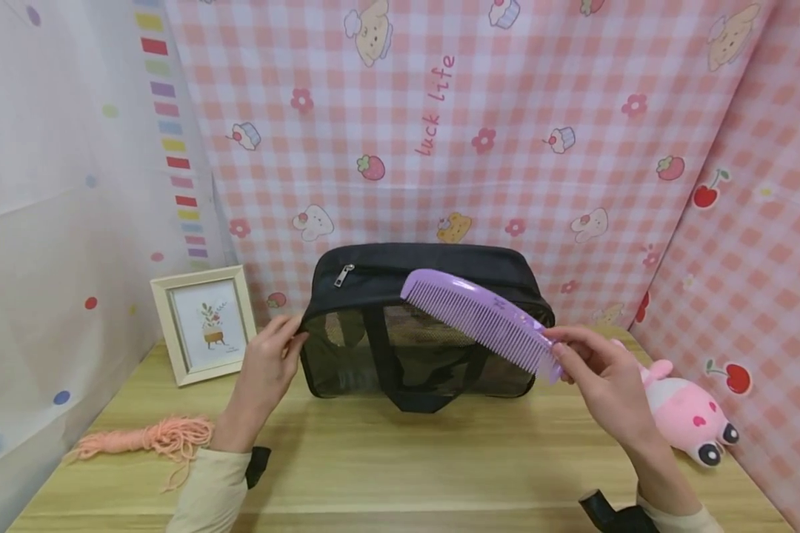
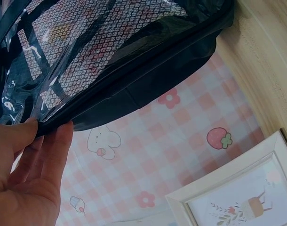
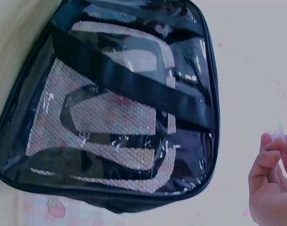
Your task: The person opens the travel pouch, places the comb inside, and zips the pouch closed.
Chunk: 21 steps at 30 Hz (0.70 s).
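Observation:
A black toiletry bag [image 1: 427, 256] with clear front panel, mesh back and dark strap handles stands upright in the head view. My left hand [image 1: 268, 364] pinches the bag's upper left edge between thumb and fingers; the left wrist view shows this grip on the black rim [image 2: 129, 96] closely. In front of the bag's right half, my right hand [image 1: 607, 385] holds a purple comb [image 1: 483, 302] by its right end, its teeth pointing down and to the left. The right wrist view catches the right hand [image 3: 274, 181] at its edge, with the comb barely visible.
A framed picture [image 1: 155, 296] leans at the left of the wooden table [image 1: 400, 459]. Nearer lies a bundle of peach yarn [image 1: 143, 438]. At the right is a pink plush toy [image 1: 683, 411]. Behind the bag hangs a pink checked cloth [image 1: 400, 126].

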### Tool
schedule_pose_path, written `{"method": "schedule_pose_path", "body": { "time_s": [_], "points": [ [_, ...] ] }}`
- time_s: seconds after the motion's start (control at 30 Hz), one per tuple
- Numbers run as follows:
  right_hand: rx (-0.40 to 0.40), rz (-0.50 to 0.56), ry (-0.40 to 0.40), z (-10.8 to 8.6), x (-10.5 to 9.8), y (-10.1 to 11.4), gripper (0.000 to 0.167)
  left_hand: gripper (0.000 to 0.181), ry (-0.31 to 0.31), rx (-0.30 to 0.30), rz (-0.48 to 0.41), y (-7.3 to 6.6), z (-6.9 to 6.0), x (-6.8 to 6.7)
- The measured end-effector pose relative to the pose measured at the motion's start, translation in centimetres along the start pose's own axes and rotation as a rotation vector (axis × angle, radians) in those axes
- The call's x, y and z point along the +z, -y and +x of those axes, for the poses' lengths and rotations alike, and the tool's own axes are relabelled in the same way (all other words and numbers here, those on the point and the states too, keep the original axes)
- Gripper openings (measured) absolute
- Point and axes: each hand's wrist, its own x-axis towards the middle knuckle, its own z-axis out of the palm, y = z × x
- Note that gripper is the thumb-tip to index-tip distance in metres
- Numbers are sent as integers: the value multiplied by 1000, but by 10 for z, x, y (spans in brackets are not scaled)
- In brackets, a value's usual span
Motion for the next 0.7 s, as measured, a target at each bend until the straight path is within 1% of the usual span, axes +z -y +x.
{"method": "schedule_pose_path", "body": {
  "time_s": [0.13,0.23,0.33,0.43,0.47,0.57,0.63,0.7],
  "points": [
    [67,-24,-94,5,-7,-1,18,30,-6,-5,-4,2,-3,0],
    [114,-61,-160,8,-11,-1,19,30,-7,-12,6,3,-4,0],
    [165,-100,-231,9,-15,-2,19,29,-2,-13,16,3,-3,1],
    [232,-114,-291,7,-17,-2,20,29,14,-7,21,1,0,2],
    [252,-112,-302,6,-18,-2,20,29,20,-5,23,1,0,2],
    [288,-101,-301,5,-21,-2,22,31,34,-5,31,1,2,2],
    [286,-121,-278,7,-22,-1,23,32,34,-7,37,1,2,1],
    [264,-180,-252,12,-24,0,22,32,30,-12,43,2,1,0]
  ]
}}
